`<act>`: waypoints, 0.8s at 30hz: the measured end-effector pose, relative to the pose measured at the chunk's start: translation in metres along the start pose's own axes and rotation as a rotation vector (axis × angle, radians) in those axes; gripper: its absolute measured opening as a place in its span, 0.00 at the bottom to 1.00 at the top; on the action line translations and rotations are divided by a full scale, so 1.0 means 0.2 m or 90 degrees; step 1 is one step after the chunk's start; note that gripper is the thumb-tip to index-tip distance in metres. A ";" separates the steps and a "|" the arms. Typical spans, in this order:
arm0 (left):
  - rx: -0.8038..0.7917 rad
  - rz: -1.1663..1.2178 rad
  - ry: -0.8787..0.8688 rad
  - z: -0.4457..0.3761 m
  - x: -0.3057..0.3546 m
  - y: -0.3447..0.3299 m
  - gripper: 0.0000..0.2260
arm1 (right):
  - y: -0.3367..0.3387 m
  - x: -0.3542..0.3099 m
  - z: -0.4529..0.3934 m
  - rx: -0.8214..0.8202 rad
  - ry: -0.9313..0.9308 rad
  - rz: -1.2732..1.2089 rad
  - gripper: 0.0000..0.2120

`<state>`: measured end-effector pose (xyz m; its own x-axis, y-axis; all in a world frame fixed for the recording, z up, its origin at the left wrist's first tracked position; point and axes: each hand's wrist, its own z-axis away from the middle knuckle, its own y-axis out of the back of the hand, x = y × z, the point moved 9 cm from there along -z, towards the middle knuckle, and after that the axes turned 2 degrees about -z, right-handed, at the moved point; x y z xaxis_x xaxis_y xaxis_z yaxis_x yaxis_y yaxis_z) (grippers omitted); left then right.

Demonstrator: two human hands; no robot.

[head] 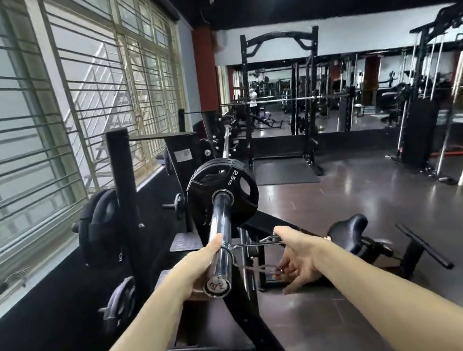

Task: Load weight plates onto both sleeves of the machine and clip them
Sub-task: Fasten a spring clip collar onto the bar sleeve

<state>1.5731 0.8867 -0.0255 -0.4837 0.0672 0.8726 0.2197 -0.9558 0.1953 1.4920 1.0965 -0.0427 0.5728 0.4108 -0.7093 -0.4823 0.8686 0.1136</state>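
My left hand [205,266] on the sleeve [219,238] near its end, my right hand [295,259] just right of it on the spring clip [255,255], weight plate [223,196] further along the sleeve, plate rack [128,210] to the left, seat [346,231] to the right, squat rack [288,99] behind.

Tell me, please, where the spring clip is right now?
In the head view, the spring clip sits near the end of the chrome sleeve, its handles gripped by the right hand, short of the 2.5 kg plate.
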 end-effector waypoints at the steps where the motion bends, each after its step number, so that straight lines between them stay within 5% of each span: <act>1: 0.033 -0.054 -0.005 0.00 0.02 0.03 0.35 | 0.00 -0.01 0.00 0.023 0.009 -0.002 0.42; 7: 0.024 -0.052 -0.014 -0.05 0.07 0.01 0.25 | 0.02 -0.06 -0.05 0.130 0.070 -0.055 0.23; 18: -0.001 0.012 -0.027 -0.38 0.31 0.01 0.17 | 0.15 -0.46 -0.31 0.229 0.167 -0.062 0.14; 24: -0.017 0.069 -0.050 -0.69 0.46 0.02 0.17 | 0.23 -0.68 -0.51 0.292 0.164 -0.054 0.20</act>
<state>1.4132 0.8504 -0.0062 -0.3901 -0.0150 0.9207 0.2431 -0.9661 0.0872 1.3245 1.0518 -0.0124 0.3880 0.3033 -0.8703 -0.0690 0.9512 0.3007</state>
